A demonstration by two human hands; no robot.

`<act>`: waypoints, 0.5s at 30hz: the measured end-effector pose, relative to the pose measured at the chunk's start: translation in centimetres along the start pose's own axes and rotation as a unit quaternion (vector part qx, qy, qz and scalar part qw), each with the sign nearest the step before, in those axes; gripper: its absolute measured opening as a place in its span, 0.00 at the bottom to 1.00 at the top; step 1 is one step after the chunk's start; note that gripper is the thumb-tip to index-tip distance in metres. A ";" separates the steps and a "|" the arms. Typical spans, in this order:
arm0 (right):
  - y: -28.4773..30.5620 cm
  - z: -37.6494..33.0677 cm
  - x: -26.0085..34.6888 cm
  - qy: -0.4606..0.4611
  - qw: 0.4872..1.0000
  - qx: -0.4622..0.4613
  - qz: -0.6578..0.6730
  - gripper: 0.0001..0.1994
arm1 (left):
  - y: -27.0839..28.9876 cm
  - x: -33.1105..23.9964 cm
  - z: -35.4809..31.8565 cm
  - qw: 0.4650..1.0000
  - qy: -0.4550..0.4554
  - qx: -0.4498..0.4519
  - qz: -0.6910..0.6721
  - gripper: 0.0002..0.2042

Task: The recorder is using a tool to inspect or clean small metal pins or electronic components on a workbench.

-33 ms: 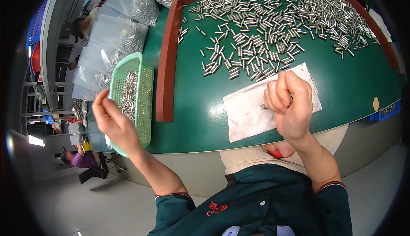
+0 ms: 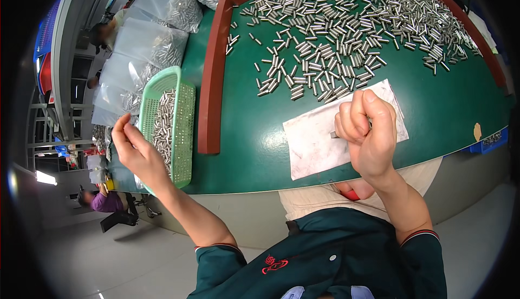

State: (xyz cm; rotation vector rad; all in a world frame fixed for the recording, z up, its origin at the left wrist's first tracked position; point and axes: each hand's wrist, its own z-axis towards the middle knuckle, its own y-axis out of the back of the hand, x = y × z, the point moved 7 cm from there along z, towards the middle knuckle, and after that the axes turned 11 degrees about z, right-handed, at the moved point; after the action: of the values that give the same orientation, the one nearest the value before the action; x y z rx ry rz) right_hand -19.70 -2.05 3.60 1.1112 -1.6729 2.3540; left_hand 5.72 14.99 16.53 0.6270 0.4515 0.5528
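My right hand [image 2: 372,134] is curled into a fist above a stained white cloth [image 2: 314,142]. From its left side pokes the grey end of a small metal pin [image 2: 333,135]; how many the fist holds is hidden. My left hand [image 2: 142,153] hovers at the near left side of a light green plastic basket [image 2: 184,136]. Its fingers are loosely bent and apart, with nothing visible in them. Inside the basket lie many short metal pins [image 2: 164,128]. Beyond the cloth, a wide heap of similar pins [image 2: 330,55] spreads over the green table [image 2: 249,131].
A dark red wooden rail [image 2: 211,93] stands between basket and heap, and a frame of the same colour runs around the back. Clear plastic bags [image 2: 165,47] of pins line the left. A blue tray [image 2: 490,143] sits at the right edge. Other people are at the far left.
My left hand has shifted slightly left and its fingers have spread a little. My right hand stays still.
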 end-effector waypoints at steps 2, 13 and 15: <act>0.1 0.0 0.1 -0.003 1.000 -0.002 -0.005 0.18 | -1.2 2.2 0.6 0.993 0.033 0.062 0.096 0.15; 0.6 0.0 0.1 -0.008 1.000 -0.018 0.009 0.18 | -10.3 -14.0 -7.7 0.903 -0.276 0.283 -0.170 0.06; 0.4 0.0 0.0 -0.009 1.000 -0.017 0.017 0.18 | -11.2 -14.7 -8.6 0.899 -0.280 0.293 -0.162 0.06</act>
State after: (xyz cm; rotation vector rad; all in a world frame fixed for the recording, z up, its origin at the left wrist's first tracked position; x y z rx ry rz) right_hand -19.92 -2.20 3.25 1.1116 -1.7454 2.3325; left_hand -6.43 2.12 6.27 1.2194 0.1559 -0.1139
